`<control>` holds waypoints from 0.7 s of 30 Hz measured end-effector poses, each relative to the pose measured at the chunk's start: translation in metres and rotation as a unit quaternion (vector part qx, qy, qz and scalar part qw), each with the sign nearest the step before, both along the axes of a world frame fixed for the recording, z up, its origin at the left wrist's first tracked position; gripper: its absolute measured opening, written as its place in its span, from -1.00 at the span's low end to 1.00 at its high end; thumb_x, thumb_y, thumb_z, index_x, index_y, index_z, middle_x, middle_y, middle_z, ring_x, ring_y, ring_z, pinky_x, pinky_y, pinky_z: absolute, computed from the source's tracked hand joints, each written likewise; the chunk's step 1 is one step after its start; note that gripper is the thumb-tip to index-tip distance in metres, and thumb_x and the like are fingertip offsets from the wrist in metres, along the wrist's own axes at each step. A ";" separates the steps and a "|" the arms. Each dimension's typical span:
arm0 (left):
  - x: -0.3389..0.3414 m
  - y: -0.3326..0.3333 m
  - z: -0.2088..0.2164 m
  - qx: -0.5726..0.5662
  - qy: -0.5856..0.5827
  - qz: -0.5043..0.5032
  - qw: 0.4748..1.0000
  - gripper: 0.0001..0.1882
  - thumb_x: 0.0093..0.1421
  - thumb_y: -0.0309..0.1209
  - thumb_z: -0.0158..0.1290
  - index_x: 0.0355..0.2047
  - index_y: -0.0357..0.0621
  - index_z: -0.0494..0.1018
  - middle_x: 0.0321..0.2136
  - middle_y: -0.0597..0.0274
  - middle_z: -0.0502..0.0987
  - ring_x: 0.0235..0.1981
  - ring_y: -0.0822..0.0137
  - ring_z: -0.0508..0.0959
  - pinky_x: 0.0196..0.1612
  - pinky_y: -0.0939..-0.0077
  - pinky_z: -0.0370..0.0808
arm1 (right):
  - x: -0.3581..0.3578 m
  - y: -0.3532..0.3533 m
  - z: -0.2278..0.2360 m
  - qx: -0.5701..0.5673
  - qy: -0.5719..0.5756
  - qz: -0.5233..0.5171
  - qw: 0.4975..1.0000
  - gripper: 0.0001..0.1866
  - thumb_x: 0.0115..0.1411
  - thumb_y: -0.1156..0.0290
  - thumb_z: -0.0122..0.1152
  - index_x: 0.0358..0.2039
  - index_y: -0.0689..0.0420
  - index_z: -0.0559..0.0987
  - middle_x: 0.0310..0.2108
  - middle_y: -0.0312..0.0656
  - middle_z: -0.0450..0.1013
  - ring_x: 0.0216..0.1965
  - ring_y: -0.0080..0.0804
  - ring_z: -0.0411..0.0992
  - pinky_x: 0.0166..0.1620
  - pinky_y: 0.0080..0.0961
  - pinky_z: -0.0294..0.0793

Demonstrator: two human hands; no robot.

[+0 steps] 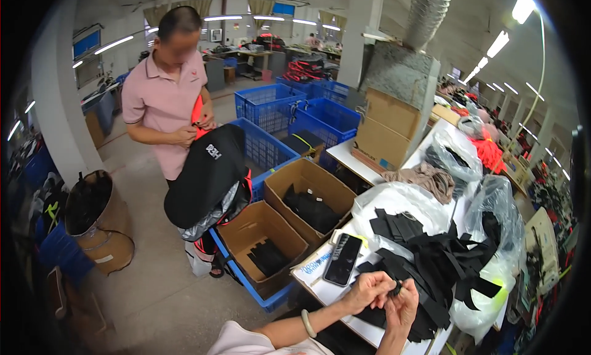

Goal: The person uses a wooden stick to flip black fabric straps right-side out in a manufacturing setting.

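Both of my hands are close together over the near edge of the white table. My left hand (pixel 369 291), with a pale bangle on its wrist, is closed in a pinch. Against it, my right hand (pixel 402 304) is pinched as well. Between the fingertips is a small black piece (pixel 396 288), mostly covered by the fingers, so its exact kind is hidden. A heap of flat black strips (pixel 440 256) lies under and beyond my hands. To the left of them, a dark phone (pixel 343 259) rests on a white box.
Cardboard boxes (pixel 261 232) holding black pieces stand left of the table, with blue crates (pixel 265 147) behind. Clear plastic bags (pixel 406 198) lie on the table. A co-worker (pixel 166 90) in pink handles a large black bag (pixel 206 173). A metal duct (pixel 429 16) rises beyond.
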State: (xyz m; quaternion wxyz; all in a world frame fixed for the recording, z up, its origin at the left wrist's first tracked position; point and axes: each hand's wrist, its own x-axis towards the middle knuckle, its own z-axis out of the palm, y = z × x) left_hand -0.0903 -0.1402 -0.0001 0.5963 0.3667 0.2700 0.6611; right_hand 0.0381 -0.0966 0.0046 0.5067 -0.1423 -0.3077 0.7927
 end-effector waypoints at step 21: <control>0.018 -0.020 -0.019 -0.049 -0.019 0.006 0.999 -0.80 0.18 -0.38 0.09 -0.50 -0.19 0.35 -0.70 0.35 0.40 -0.78 0.59 0.34 -0.73 0.78 0.19 | 0.000 -0.046 -0.013 0.053 -0.131 -0.230 0.963 -0.70 -0.04 0.71 0.21 -0.21 0.33 0.52 -0.52 -0.23 0.46 -0.61 -0.65 0.35 -0.58 -0.78 0.27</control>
